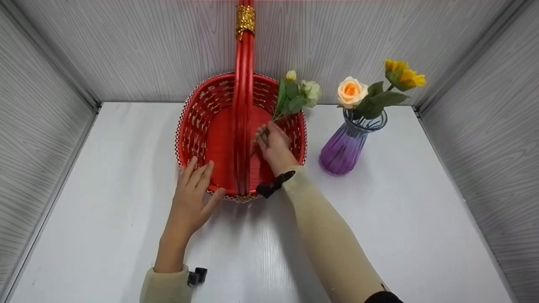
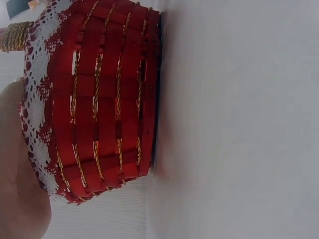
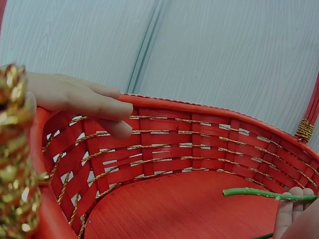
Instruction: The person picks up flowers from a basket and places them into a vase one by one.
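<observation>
A red woven basket (image 1: 221,139) with a tall handle (image 1: 242,101) stands on the white table. Over its near left rim lies my left hand (image 1: 191,200), fingers straight and spread. In the left wrist view that hand (image 2: 20,184) is beside the lace-trimmed rim (image 2: 40,119). Inside the basket's right half, my right hand (image 1: 276,145) pinches the thin green stem of an artificial flower. A pale green-white bloom (image 1: 310,93), a yellow bud (image 1: 291,75) and leaves lean over the back right rim. The stem's cut end (image 3: 244,191) sticks out past the fingers, above the red basket floor (image 3: 174,204).
Right of the basket, a blue-to-purple glass vase (image 1: 343,147) holds a peach rose (image 1: 352,91) and a yellow flower (image 1: 402,75). Grey wood-grain panels (image 1: 160,50) enclose the table (image 1: 105,181) at the back and both sides. Gold trim (image 1: 245,20) wraps the handle.
</observation>
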{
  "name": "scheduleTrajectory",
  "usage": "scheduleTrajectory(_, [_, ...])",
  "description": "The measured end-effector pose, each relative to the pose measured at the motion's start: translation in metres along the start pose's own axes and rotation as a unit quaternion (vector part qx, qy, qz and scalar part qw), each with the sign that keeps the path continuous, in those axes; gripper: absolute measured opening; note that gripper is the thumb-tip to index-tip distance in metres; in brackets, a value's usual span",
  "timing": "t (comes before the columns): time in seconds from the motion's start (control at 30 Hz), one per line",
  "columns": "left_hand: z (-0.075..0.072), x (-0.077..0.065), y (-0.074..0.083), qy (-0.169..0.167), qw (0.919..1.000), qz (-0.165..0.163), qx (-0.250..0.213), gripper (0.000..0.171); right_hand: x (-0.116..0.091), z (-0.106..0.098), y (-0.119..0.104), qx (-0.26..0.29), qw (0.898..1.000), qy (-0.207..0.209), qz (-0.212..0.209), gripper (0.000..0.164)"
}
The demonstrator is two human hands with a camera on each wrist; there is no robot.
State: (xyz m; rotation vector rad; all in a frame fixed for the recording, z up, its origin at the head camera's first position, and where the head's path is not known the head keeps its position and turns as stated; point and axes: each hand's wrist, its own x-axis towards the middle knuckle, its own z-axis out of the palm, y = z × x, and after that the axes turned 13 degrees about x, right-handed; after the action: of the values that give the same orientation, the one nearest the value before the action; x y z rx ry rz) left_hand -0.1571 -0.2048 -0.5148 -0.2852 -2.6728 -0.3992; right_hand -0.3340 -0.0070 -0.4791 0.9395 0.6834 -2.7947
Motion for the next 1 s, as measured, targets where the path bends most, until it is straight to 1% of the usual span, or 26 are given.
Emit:
scheduleTrajectory(0.17, [0.0,0.0,-0.002,0.009,0.9999,0.005,-0.004,0.07,0.0,0.002,0.003,0.007,0.999,-0.006,-0.032,0.005])
scheduleTrajectory(0.3, [0.001,-0.001,-0.001,0.014,0.9998,0.007,-0.011,0.069,-0.002,0.003,0.003,0.008,0.998,-0.026,-0.058,0.005])
scheduleTrajectory(0.57, [0.001,0.001,0.001,0.004,0.9999,0.005,-0.014,0.069,-0.008,0.008,-0.003,0.023,0.996,-0.05,-0.068,0.005])
scheduleTrajectory(0.77, [0.001,0.0,0.001,-0.002,1.0,0.0,-0.006,0.069,-0.013,0.009,-0.007,0.015,0.996,-0.048,-0.076,0.004])
scheduleTrajectory(0.9, [0.001,0.0,0.001,0.001,1.0,0.002,-0.006,0.069,-0.017,0.009,-0.011,0.017,0.995,-0.057,-0.08,0.016])
scheduleTrajectory(1.0, [0.002,0.0,0.0,0.007,0.9999,0.007,-0.011,0.069,-0.02,0.008,-0.015,0.016,0.994,-0.064,-0.082,0.019])
